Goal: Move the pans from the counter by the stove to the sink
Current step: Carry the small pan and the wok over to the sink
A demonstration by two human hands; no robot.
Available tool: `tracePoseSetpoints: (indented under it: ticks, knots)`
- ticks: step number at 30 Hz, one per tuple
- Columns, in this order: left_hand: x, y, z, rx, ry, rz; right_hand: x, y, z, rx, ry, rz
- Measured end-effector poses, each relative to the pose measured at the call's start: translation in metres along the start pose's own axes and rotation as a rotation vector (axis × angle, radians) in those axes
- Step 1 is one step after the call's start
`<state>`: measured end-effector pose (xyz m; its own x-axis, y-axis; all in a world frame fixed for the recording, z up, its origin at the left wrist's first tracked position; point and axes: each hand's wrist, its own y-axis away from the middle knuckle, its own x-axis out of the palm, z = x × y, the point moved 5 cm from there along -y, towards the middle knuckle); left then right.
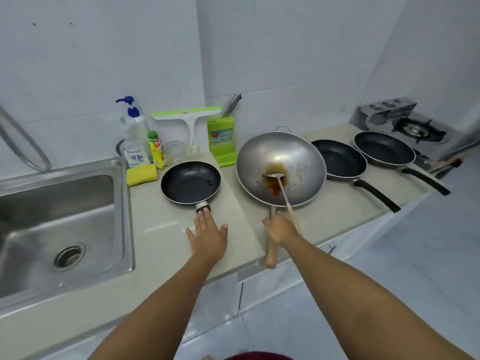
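Note:
A small black frying pan (190, 181) sits on the counter just right of the steel sink (59, 214). My left hand (207, 236) lies over its short handle with fingers spread, fingertips at the handle's base. A large steel wok (281, 165) with sauce residue holds a metal spatula (281, 189) with a wooden shaft. My right hand (280, 228) is closed around the wok's wooden handle (271, 254). Two more black frying pans (340, 158) (384, 148) stand further right, handles pointing toward the counter's front edge.
A gas stove (413, 129) is at the far right. Behind the small pan stand a soap pump bottle (135, 133), a yellow bottle (157, 152), a yellow sponge (141, 175), a green squeegee (188, 118) and a green knife block (220, 137).

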<state>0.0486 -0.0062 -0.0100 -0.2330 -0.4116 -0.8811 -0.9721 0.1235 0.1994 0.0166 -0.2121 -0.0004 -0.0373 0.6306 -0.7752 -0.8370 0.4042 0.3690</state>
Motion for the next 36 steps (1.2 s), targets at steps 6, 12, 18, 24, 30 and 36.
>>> tracePoseSetpoints:
  ticks: [6,12,18,24,30,36]
  knots:
    - [0.002,0.006,0.021,-0.063,0.152,0.048,0.024,0.0,-0.029,0.174,-0.132,0.025]
    - [0.006,0.001,0.025,0.005,0.386,0.051,0.035,-0.016,-0.036,0.255,-0.214,0.022]
    - [0.011,-0.007,0.027,-0.352,1.014,0.188,0.054,-0.026,-0.045,0.311,-0.228,0.068]
    - [0.017,-0.02,0.033,-0.525,1.243,0.244,0.046,-0.04,-0.052,0.363,-0.424,0.053]
    - [0.023,-0.024,0.032,-0.62,1.328,0.116,0.03,-0.06,-0.072,0.507,-0.858,0.089]
    - [0.022,-0.024,0.027,-0.664,1.204,-0.027,0.013,-0.069,-0.073,0.517,-0.991,0.22]
